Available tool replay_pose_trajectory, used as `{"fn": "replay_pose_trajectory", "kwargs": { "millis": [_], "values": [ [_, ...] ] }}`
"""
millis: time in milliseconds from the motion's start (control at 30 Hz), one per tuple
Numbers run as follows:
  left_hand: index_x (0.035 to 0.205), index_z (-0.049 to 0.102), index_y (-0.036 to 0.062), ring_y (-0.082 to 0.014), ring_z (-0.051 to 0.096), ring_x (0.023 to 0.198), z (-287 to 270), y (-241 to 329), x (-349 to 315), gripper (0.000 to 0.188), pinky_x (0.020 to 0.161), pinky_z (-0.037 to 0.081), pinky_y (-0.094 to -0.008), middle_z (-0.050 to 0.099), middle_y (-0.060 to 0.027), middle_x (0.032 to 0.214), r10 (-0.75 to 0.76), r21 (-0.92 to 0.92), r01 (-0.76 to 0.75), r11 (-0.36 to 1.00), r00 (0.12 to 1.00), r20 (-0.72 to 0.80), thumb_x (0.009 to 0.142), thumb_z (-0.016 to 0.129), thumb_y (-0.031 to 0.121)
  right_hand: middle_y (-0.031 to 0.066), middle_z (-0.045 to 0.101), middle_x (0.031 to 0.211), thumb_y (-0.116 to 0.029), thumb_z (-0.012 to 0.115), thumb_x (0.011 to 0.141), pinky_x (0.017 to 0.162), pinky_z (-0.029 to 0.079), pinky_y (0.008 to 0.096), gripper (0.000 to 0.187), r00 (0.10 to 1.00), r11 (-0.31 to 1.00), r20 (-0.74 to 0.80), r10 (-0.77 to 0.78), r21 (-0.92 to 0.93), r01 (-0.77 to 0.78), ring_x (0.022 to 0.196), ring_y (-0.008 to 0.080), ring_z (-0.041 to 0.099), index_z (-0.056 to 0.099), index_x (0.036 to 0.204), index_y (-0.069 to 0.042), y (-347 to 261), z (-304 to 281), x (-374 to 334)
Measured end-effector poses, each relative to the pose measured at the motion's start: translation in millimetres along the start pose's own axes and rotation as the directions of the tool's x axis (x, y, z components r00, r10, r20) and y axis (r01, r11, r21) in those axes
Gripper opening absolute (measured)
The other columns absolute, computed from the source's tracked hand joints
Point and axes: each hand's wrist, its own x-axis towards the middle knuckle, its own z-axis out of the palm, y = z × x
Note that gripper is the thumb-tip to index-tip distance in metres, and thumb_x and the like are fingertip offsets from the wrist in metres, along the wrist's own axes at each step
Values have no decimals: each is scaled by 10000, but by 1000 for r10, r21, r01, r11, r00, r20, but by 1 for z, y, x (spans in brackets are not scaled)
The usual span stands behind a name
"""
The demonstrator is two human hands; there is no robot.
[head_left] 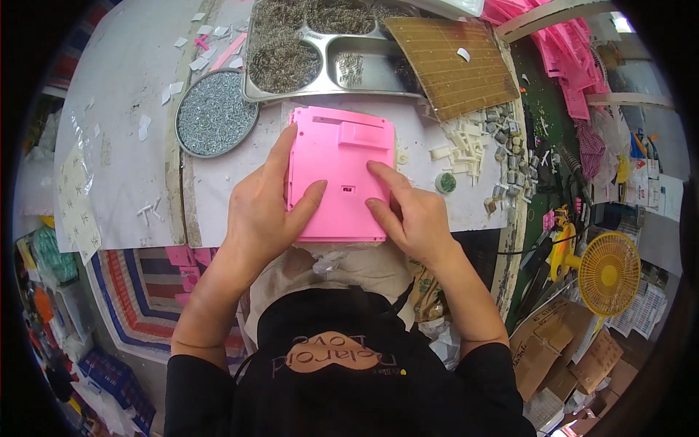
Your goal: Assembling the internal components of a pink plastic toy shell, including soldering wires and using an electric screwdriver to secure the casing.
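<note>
A flat pink plastic casing (331, 156) lies at the table's front edge, right in front of me. It has a slot along the top, a raised block at the upper right and a small rectangular opening in the middle. My left hand (258, 207) grips its left side, thumb on the face and index finger along the edge. With thumb and index fingertip pressed on the face, my right hand (419, 215) holds the right side; its other fingers are partly hidden. Clear plastic film (331, 261) shows beneath the casing's near edge.
A round dish of small screws (217, 113) stands at the left. Behind the casing is a metal compartment tray (328, 93) with springs (284, 65). A brown board (459, 69) leans over its right end. White plastic parts (466, 149) and small metal cylinders (510, 156) lie to the right.
</note>
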Motion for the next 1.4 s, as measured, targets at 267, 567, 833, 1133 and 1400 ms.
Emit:
{"fn": "replay_pose_trajectory", "kwargs": {
  "millis": [267,567,833,1133,1400],
  "values": [
    [1428,537,-32,-324,691,710,4,-9,-28,644,640,546,-407,696,-167,847,-58,135,64,989,997,-50,917,753,296,133,619,598,-316,689,968,532,507,429,668,984,974,175,-45,-210,82,529,324,636,450,1560,-120,-15,-6,7],
    [1420,571,18,-279,656,667,-9,-15,-24,600,624,526,-405,689,-121,828,-136,52,130,990,980,142,913,757,281,105,600,536,-389,635,981,490,496,456,643,923,868,384,2,-459,190,482,321,632,476,1532,-100,-34,-29,27],
    [906,754,99,-271,630,1009,-85,-107,24,138,885,465,-446,684,-64,984,-42,553,182,813,966,-256,825,786,206,126,681,700,-221,720,827,647,546,450,207,791,776,571,-220,-388,497,727,319,689,753,943,-53,-68,-49,115],
    [865,696,72,-290,612,935,-77,-122,36,148,873,413,-444,649,-67,890,-12,455,170,874,944,-329,907,715,212,50,706,873,-224,750,812,895,484,443,133,715,572,335,-613,-437,694,1045,251,614,759,823,-92,-87,97,248],
    [859,662,11,-275,602,777,-82,-80,25,146,692,456,-379,639,-87,813,-120,-3,120,993,986,-117,900,727,135,53,735,899,-326,707,883,876,478,433,247,759,620,214,-615,-463,633,1014,259,640,746,857,-84,-87,101,269]
  ]
}}
